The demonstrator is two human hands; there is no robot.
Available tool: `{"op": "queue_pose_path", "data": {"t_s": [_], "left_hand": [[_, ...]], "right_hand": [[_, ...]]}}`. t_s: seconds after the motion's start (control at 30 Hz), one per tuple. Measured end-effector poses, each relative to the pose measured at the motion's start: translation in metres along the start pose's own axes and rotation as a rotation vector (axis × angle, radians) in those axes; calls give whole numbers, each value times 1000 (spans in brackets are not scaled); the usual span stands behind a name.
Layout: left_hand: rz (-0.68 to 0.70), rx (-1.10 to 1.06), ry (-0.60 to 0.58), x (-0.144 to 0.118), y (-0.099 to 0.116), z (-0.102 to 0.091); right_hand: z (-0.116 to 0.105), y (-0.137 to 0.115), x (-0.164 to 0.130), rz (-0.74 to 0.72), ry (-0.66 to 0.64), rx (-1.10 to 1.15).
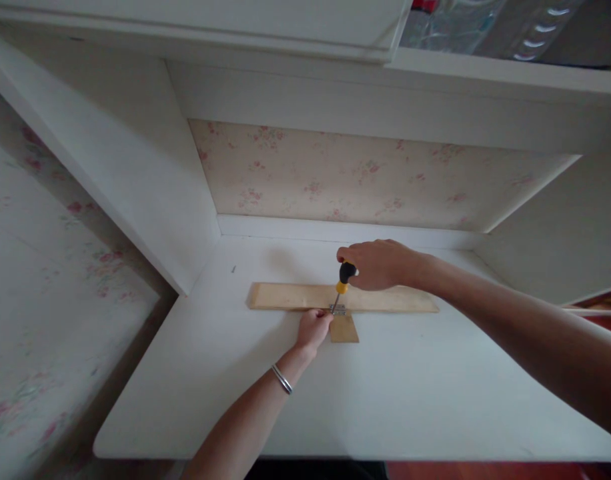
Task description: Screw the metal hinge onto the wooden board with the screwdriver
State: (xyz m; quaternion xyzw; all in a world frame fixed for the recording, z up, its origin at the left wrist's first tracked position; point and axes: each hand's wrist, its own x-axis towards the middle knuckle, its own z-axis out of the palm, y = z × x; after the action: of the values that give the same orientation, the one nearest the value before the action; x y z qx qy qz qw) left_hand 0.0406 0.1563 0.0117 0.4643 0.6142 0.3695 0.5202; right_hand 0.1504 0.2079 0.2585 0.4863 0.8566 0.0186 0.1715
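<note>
My right hand (378,265) is wrapped round the black and yellow handle of a screwdriver (342,285). Its shaft slants down to a small metal hinge (338,309) on a long light wooden board (290,296). A short wooden piece (344,329) lies against the near edge of the board, by the hinge. Fingers pinched, my left hand (314,329) rests at the hinge beside the screwdriver's tip. Whatever is between those fingertips is too small to make out. A silver bangle circles my left wrist.
The board lies on a white desk (395,393) with white panels on both sides. A tiny dark item (234,269) lies to its left. Above is a white cabinet (210,27); plastic bottles (455,27) stand on the upper right shelf.
</note>
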Motion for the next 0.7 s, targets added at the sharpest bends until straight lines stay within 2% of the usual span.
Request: {"op": "queue_pose_path", "data": {"t_s": [0.17,0.33,0.53,0.7], "left_hand": [[-18,-12,22,-1,1,0],[-12,-39,10,-2,0,-1],[-1,-56,7,-5,5,-2],[-15,-41,-4,-6,7,-4]], "right_hand": [[-1,-2,2,113,21,-37],[0,1,3,-8,0,-2],[-2,1,2,112,26,-61],[-7,4,2,5,-53,7]]}}
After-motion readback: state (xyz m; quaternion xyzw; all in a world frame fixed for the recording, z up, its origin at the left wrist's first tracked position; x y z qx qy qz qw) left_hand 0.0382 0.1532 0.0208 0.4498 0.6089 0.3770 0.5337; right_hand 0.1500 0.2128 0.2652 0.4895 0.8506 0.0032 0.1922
